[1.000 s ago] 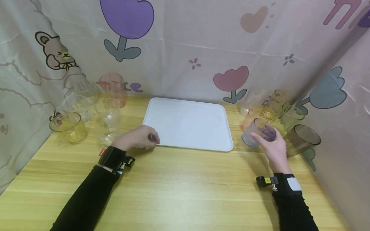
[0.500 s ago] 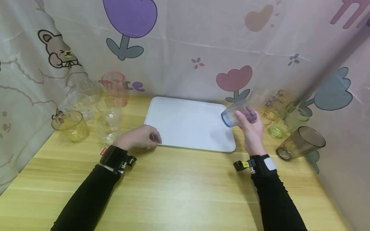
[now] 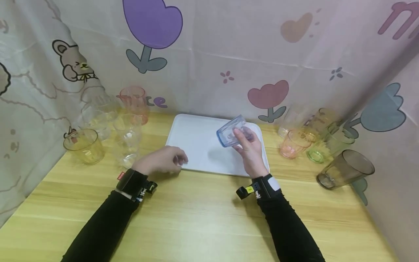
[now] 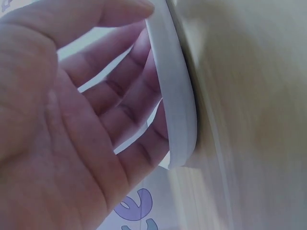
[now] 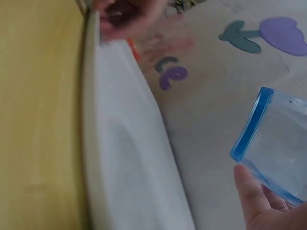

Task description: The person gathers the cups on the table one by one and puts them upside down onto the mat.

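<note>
One blue cup (image 3: 231,131) is in our right hand (image 3: 249,151), held in the air above the right half of the white tray (image 3: 196,145). Our fingers and thumb wrap its side near the mouth, so this grip is grasping the cup. The cup lies tipped over: its long axis runs nearly level, slanting from lower left to upper right in the head view, with the thick blue base pointing left toward our left hand (image 3: 163,160) and the mouth pointing right and away. In the right wrist view the blue cup (image 5: 276,148) shows its blue-rimmed end toward the tray (image 5: 129,158).

Our left hand rests at the tray's near left corner, fingers curled over the rim (image 4: 175,110), a grip grasping the tray's edge against the worktop (image 3: 196,218).

Several other cups stand on the worktop: a yellow cup (image 3: 83,145) and clear ones at left, a pink cup (image 3: 292,143), a green cup (image 3: 330,143) and a brown cup (image 3: 345,169) at right.
</note>
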